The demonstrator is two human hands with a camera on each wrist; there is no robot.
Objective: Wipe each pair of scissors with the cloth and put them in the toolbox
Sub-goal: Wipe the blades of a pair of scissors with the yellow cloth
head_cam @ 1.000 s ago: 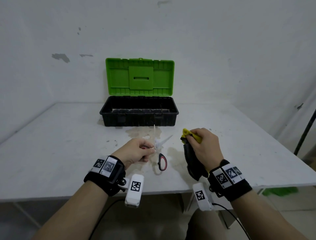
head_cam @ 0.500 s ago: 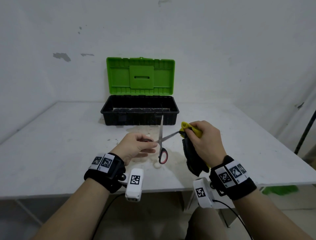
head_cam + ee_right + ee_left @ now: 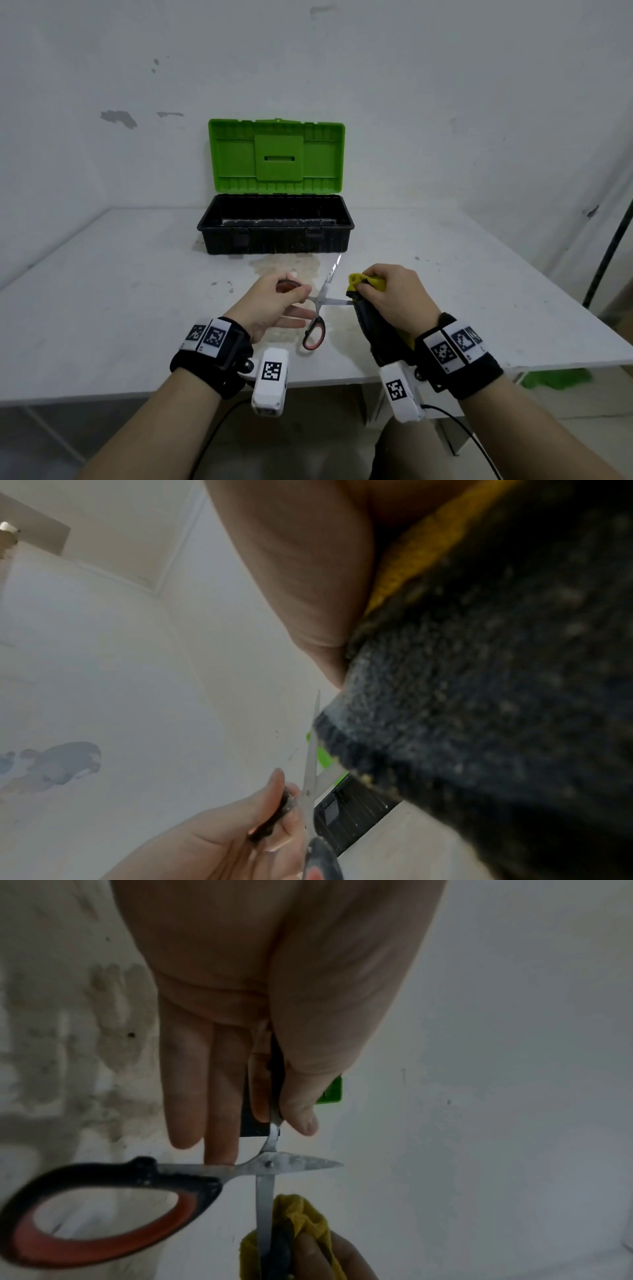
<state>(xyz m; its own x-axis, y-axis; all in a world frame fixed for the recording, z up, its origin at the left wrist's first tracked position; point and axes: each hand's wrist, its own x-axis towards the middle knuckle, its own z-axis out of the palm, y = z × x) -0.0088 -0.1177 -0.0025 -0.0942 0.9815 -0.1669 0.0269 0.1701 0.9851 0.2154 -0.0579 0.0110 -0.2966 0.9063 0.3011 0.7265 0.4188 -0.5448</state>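
The black plastic toolbox (image 3: 275, 236) sits at the back of the white table (image 3: 102, 308), its green lid (image 3: 275, 154) upright against the wall, so the mouth is reachable from above and from the front. Between the box's front wall and the two hands lies a bare, stained strip of tabletop. In that lane the red-and-black-handled steel scissors (image 3: 322, 301) are spread wide, one blade pointing up toward the box's right front corner. The tabletop to the left and right of the hands lies bare.
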